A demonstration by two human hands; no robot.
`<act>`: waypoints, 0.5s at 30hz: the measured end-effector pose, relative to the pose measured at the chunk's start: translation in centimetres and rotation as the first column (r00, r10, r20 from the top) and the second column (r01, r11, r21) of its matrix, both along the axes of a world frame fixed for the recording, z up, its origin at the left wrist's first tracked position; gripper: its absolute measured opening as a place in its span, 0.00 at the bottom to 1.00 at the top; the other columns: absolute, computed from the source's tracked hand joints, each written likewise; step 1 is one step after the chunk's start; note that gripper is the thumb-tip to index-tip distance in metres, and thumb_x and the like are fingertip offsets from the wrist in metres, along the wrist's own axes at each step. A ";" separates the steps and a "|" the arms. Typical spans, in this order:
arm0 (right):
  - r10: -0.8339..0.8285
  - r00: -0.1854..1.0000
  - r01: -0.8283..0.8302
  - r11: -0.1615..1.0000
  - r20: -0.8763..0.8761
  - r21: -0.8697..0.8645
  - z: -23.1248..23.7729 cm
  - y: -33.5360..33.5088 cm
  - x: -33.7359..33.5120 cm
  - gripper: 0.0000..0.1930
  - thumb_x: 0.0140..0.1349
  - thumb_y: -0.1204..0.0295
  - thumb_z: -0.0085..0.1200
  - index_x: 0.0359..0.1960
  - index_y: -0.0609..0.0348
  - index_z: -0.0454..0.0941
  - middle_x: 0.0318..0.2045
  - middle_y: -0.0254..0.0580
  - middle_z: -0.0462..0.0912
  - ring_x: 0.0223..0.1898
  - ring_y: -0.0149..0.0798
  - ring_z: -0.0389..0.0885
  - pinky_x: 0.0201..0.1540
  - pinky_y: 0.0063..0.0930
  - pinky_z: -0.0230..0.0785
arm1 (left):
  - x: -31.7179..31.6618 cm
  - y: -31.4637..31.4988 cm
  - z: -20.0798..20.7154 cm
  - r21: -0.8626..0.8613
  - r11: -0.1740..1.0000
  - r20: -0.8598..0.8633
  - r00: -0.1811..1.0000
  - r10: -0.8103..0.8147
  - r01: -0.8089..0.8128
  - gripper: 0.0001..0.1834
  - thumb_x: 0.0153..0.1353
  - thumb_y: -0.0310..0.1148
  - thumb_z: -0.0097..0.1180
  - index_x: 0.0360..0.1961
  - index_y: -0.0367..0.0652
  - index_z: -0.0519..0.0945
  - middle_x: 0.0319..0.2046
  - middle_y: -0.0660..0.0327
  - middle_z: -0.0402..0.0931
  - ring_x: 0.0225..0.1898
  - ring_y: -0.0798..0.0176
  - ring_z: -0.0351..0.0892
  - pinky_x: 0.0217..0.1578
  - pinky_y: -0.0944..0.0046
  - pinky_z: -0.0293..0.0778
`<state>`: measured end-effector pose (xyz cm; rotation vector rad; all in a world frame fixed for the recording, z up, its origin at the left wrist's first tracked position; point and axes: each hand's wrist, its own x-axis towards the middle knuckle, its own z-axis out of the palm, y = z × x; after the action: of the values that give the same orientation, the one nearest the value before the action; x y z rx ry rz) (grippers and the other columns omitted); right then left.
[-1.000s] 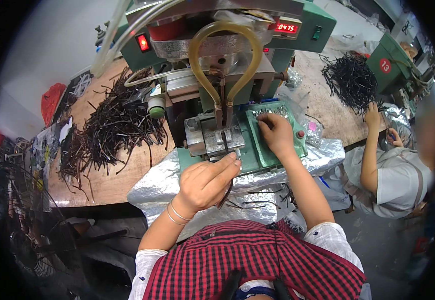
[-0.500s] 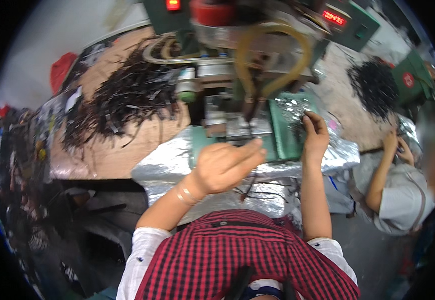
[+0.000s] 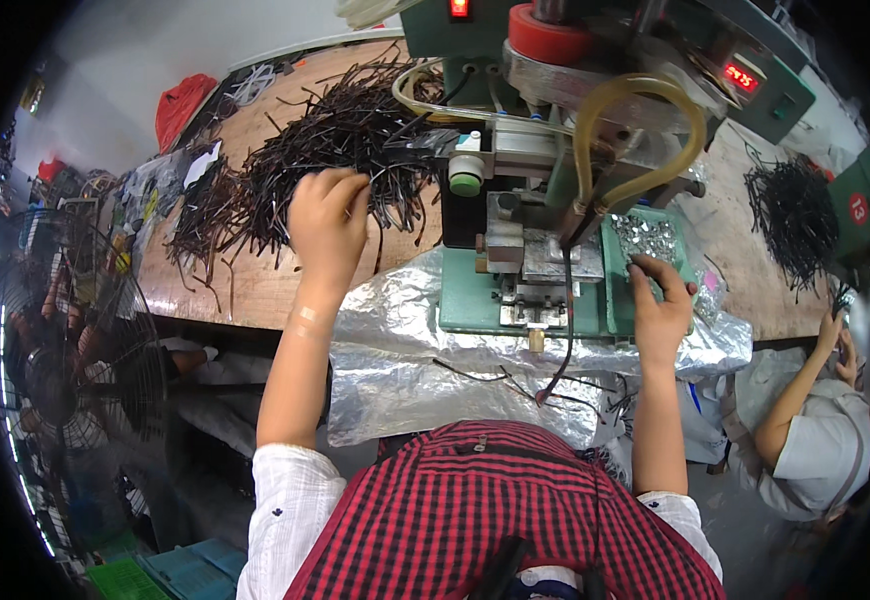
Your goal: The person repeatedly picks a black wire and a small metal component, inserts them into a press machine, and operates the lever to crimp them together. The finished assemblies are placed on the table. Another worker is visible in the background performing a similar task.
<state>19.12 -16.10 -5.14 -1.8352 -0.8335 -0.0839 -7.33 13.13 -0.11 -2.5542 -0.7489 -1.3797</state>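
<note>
Left part of the wooden table point(image 3: 265, 300): large heap of thin, dark brown-black flexible strips point(image 3: 285, 165), evidently much yet to handle. Left hand point(image 3: 330, 225) above its front side, fingers curled, thumb close to them; cannot tell whether anything is pinched. Silver foil sheet point(image 3: 385, 400) hangs over the table's front edge, a few loose strips on it. One dark strip point(image 3: 569, 310) hangs from the green and silver metal press point(image 3: 525, 150) down onto the foil, touched by neither hand; whether it is finished cannot be told. Green rectangular tray point(image 3: 614, 300) holds many small shiny metal pieces point(image 3: 645, 238); right hand point(image 3: 663, 300) at its front end, fingers bent, grip unclear. Farther right: red lit digital display point(image 3: 741, 77), second dark heap point(image 3: 790, 220), green box with round red numbered sticker point(image 3: 858, 207).
</note>
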 end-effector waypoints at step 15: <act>-0.171 0.982 0.173 0.985 -0.084 0.010 -0.4 -5.7 -1.6 0.07 0.60 0.79 0.62 0.40 0.65 0.85 0.38 0.44 0.86 0.42 0.42 0.83 0.49 0.32 0.73 | 0.3 3.2 -9.4 -0.134 0.982 -0.346 0.935 0.080 -0.134 0.04 0.57 0.28 0.62 0.29 0.40 0.81 0.33 0.57 0.78 0.38 0.49 0.76 0.38 0.50 0.74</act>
<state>17.52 -21.81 -5.49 -1.8783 -0.6133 -0.1234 -7.04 16.36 -9.48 -2.7169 -0.9438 -0.8428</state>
